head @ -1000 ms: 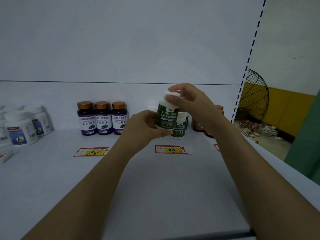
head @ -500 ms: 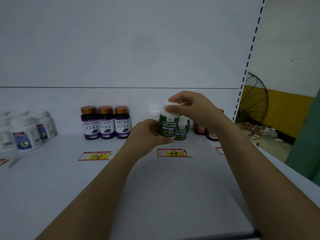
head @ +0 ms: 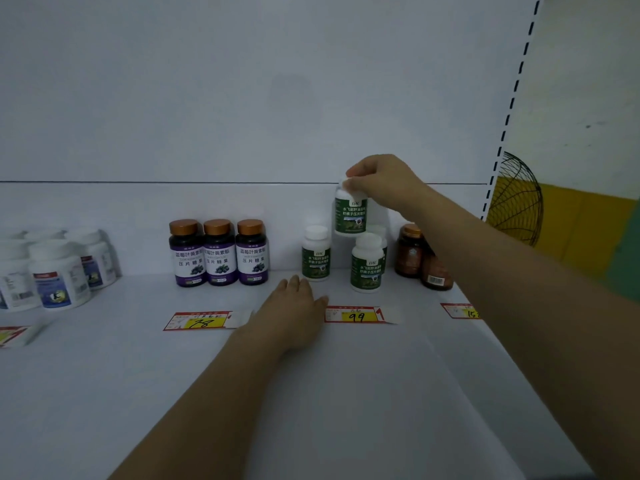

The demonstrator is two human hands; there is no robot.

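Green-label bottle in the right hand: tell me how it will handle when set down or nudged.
The green-label bottle looks like rigid plastic, so it is unlikely to flex. The right hand holds it by its top alone, so it is probably light. Taller than wide and round, it may tip if nudged, then roll.

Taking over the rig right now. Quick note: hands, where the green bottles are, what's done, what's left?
Right hand: pinches the white cap of one green-label bottle, upright, raised over its group.
Left hand: open, flat on the shelf, holds nothing.
Other green-label bottles: two stand behind the 99 price tag; a third is partly hidden at the back.
Done: one bottle in hand.
Left: probably set it down with its group; not yet on the shelf.
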